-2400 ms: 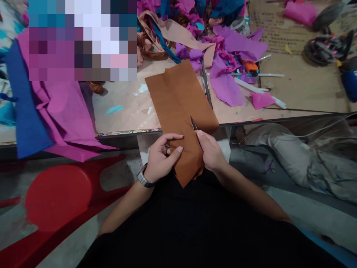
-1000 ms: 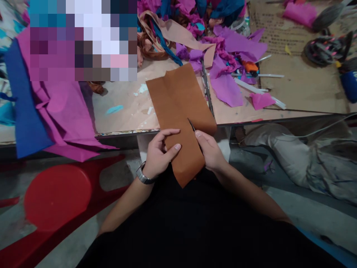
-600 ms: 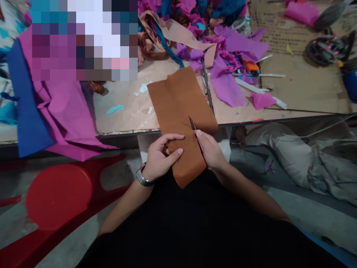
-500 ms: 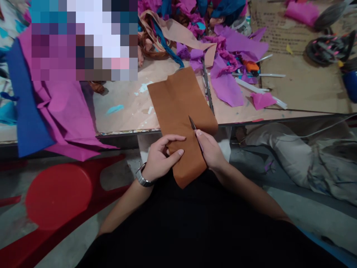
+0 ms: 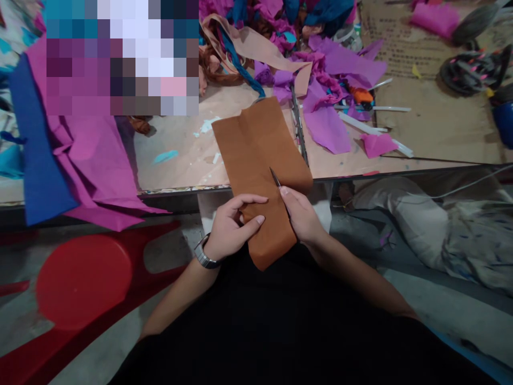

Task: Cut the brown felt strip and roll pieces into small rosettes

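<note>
A brown sheet, which looks like crepe paper (image 5: 260, 144), runs from the table edge down to my lap, with its lower part folded or curled. My left hand (image 5: 232, 224), with a metal watch at the wrist, grips its left side, thumb on top and some fingers hidden beneath. On the right side, my right hand (image 5: 304, 216) is closed around a tool whose dark pointed blade (image 5: 274, 177) lies over the sheet, tip toward the upper left. The tool's handle is hidden in the hand, so I cannot tell whether it has a second blade.
Pink paper (image 5: 92, 144) and a blue piece (image 5: 38, 144) hang over the table edge at left. Purple scraps (image 5: 326, 120), white sticks (image 5: 360, 124) and a dark metal strip (image 5: 298, 125) lie beyond the sheet. A red stool (image 5: 84, 280) stands at lower left, cardboard (image 5: 428, 117) at right.
The blade tip has shifted very slightly to the left over the brown sheet. Both hands stay in nearly the same place.
</note>
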`<state>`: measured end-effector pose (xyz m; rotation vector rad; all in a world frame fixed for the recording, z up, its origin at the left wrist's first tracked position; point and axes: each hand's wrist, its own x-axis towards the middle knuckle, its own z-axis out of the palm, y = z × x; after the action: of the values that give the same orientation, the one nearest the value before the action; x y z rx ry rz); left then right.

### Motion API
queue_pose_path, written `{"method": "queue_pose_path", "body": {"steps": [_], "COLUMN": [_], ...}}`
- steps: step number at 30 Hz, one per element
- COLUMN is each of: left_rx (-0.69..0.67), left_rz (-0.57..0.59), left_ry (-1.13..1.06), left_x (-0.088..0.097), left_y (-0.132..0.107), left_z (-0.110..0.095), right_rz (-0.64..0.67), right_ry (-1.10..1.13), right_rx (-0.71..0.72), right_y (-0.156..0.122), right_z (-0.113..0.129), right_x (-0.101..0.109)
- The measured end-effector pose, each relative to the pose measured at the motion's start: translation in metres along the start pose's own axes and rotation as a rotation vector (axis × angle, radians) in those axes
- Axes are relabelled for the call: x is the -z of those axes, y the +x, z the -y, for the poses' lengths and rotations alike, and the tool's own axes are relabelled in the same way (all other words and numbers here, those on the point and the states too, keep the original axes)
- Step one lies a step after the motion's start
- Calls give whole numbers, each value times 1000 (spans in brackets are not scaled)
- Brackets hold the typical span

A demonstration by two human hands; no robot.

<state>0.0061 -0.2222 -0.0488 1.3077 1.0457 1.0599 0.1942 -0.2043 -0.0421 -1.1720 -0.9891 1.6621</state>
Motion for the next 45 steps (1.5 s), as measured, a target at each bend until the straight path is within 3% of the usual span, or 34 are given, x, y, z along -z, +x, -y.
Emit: {"method": "queue_pose_path", "body": {"steps": [11,16,20,27,32,45], "left_rx": [-51,-130,-62,33,33,4], "left_rz": [7,-64,-104,-39,1,-65], "left_ry": [33,74,-42,-122,-113,-127], "left_x": [0,2,-1,-4,-2,-1], "left_y": [1,7,9,3,0,3], "left_z": [-1,1,5,4,3,4], "right_rz": [-1,1,-25,-56,-20,-2], "right_ry": [-42,-54,16,93,116,135], "right_rx": [12,18,-12,-74,-64,-61], "right_y": [-1,-2,-4,-3,-2,-7], "right_z": [1,3,5,4,2,-1], "right_x": [2,1,-2,-3,-3,0]}}
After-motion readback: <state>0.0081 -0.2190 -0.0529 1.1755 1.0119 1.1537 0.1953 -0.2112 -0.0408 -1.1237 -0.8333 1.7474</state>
